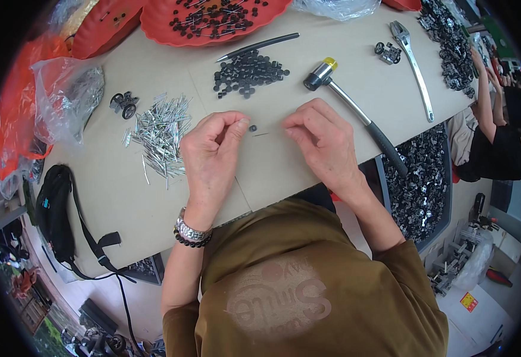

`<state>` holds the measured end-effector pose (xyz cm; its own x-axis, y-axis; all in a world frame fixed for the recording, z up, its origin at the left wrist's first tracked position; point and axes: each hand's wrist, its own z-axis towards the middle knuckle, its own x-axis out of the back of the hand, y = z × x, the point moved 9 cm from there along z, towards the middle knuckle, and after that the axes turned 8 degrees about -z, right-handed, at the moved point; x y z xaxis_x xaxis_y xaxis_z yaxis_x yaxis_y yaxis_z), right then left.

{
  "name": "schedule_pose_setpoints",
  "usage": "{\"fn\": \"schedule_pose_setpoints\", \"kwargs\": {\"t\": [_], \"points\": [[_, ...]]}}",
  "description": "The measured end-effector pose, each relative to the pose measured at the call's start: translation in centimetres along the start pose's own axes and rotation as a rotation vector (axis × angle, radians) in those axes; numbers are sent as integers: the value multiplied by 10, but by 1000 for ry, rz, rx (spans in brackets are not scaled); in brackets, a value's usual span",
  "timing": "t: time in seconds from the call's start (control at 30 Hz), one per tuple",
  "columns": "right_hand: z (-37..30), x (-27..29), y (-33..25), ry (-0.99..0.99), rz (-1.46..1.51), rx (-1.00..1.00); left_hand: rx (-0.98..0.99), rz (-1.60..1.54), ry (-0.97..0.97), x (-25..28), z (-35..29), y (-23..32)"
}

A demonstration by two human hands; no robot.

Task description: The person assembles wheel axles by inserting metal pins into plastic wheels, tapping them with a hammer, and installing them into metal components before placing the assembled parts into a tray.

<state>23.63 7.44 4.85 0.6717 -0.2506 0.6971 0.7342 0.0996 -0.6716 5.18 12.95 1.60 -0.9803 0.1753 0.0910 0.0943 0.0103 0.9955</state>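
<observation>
My left hand (pixel 214 138) is closed, its thumb and forefinger pinched together. Just off those fingertips is a small black wheel (pixel 253 128); I cannot tell whether they touch it. A thin dark pin (pixel 261 134) shows between my two hands, just below the wheel. To the right, my right hand (pixel 323 138) is closed too, thumb against bent fingers, and whatever it may hold is hidden. A heap of silver metal pins (pixel 162 131) lies beside my left wrist. Beyond the hands sits a pile of small black wheels (pixel 248 74).
A hammer (pixel 356 104) and an adjustable wrench (pixel 414 71) lie on the right. Small wheeled assemblies (pixel 123 105) sit left. A red tray (pixel 213 37) of axles stands far back, behind a black pen-like tool (pixel 259 46). A bin (pixel 443 223) of dark parts stands right; a person (pixel 501 143) works beyond.
</observation>
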Motion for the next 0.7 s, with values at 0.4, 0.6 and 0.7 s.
{"fn": "schedule_pose_setpoints", "kwargs": {"t": [0.4,0.6,0.7], "points": [[-1,40,21,156,-27,-65,-132,149,-96,-10,5,8],[-2,36,23,147,-20,-49,-161,185,-80,-11,3,10],[-3,34,23,139,-29,-38,-156,202,-65,-12,3,11]]}}
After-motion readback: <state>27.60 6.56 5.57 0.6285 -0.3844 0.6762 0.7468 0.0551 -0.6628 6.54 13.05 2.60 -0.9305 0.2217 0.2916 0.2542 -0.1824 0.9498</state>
